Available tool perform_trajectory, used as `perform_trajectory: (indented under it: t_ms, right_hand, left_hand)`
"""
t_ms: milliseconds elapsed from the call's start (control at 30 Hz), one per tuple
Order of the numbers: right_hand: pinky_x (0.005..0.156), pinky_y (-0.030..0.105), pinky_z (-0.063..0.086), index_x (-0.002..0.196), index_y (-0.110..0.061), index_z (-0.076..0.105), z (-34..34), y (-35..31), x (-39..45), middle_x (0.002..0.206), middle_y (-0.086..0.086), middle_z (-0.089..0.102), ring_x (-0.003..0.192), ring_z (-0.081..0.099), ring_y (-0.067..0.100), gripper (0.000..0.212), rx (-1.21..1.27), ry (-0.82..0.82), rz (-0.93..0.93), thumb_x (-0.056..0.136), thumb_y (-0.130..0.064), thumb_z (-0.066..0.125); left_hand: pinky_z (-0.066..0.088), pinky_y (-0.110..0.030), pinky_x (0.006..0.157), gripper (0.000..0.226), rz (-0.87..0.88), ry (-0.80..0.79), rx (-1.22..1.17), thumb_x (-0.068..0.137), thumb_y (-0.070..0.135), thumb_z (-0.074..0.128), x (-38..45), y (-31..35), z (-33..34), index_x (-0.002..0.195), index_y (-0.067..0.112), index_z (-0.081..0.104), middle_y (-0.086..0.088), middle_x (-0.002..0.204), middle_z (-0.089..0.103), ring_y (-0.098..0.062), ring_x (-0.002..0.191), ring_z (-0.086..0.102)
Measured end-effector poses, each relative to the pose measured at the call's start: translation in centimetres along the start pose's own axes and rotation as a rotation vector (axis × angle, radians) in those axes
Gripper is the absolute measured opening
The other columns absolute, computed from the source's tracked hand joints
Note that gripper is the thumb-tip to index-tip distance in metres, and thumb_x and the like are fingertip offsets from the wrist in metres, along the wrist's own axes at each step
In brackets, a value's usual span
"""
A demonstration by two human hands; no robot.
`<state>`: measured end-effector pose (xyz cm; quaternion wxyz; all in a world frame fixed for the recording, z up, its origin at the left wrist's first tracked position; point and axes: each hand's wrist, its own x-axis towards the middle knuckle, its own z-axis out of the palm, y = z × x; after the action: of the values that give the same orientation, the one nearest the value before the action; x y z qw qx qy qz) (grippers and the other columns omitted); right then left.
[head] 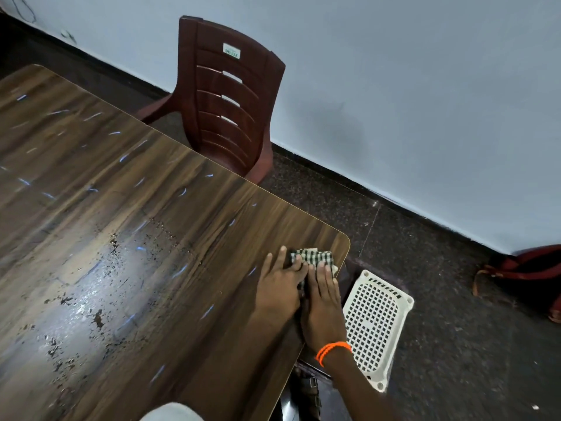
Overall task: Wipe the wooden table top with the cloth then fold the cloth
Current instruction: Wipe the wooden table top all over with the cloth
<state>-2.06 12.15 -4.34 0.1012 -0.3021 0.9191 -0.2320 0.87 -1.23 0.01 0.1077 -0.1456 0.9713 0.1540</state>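
Observation:
A small checked cloth (312, 258) in dark green and white lies bunched near the right corner of the wooden table top (127, 226). My left hand (279, 287) and my right hand (323, 302) lie flat side by side on the cloth, fingers pointing toward the corner, pressing it onto the wood. Most of the cloth is hidden under my palms; only its far end shows. An orange band circles my right wrist. Wet streaks and droplets glisten across the middle of the table.
A dark red plastic chair (230, 95) stands at the table's far edge, against the pale wall. A white perforated plastic basket (375, 326) lies on the dark floor just past the table corner. A red bag (522, 271) sits by the wall at right.

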Motion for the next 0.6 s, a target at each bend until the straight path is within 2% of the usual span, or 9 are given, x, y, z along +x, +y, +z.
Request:
perform_trajectory:
  t_ms: [233, 333, 433, 600]
  right_hand:
    - [0.123, 0.034, -0.005, 0.155, -0.014, 0.021, -2.5, 3.2, 6.1, 0.163, 0.011, 0.012, 0.152, 0.0, 0.019, 0.065, 0.0, -0.003, 0.077, 0.095, -0.012, 0.046]
    - [0.123, 0.035, -0.003, 0.154, -0.015, 0.025, -3.1, 3.5, 8.9, 0.163, 0.012, 0.014, 0.152, 0.004, 0.023, 0.064, -0.01, -0.063, 0.0, 0.094, -0.009, 0.046]
    - [0.123, 0.034, -0.003, 0.155, -0.019, 0.022, -3.2, 3.5, 9.9, 0.164, 0.009, 0.009, 0.152, 0.0, 0.021, 0.066, -0.012, -0.158, -0.107, 0.094, -0.008, 0.045]
    - [0.124, 0.039, 0.0, 0.156, -0.022, 0.018, -1.9, 1.9, 7.9, 0.165, 0.005, 0.006, 0.152, -0.005, 0.018, 0.065, -0.055, -0.243, -0.29, 0.096, -0.018, 0.044]
  left_hand:
    - [0.001, -0.051, 0.121, 0.057, -0.019, 0.009, 0.056, 0.091, 0.04, 0.05, 5.8, 3.2, -1.4, 0.147, 0.033, 0.038, 0.01, 0.155, 0.038, -0.027, 0.152, 0.007]
    - [0.002, -0.052, 0.121, 0.054, -0.094, 0.027, 0.085, 0.094, 0.041, 0.047, 7.0, 2.6, -2.2, 0.146, 0.031, 0.042, 0.01, 0.154, 0.04, -0.027, 0.152, 0.009]
    - [0.002, -0.053, 0.121, 0.053, -0.156, 0.029, 0.11, 0.096, 0.043, 0.043, 6.1, 1.8, -2.4, 0.147, 0.027, 0.042, 0.007, 0.154, 0.04, -0.028, 0.152, 0.008]
    - [0.003, -0.053, 0.121, 0.053, -0.271, 0.055, 0.067, 0.1, 0.047, 0.038, 1.6, 0.2, -1.7, 0.147, 0.025, 0.041, 0.006, 0.153, 0.042, -0.028, 0.152, 0.008]
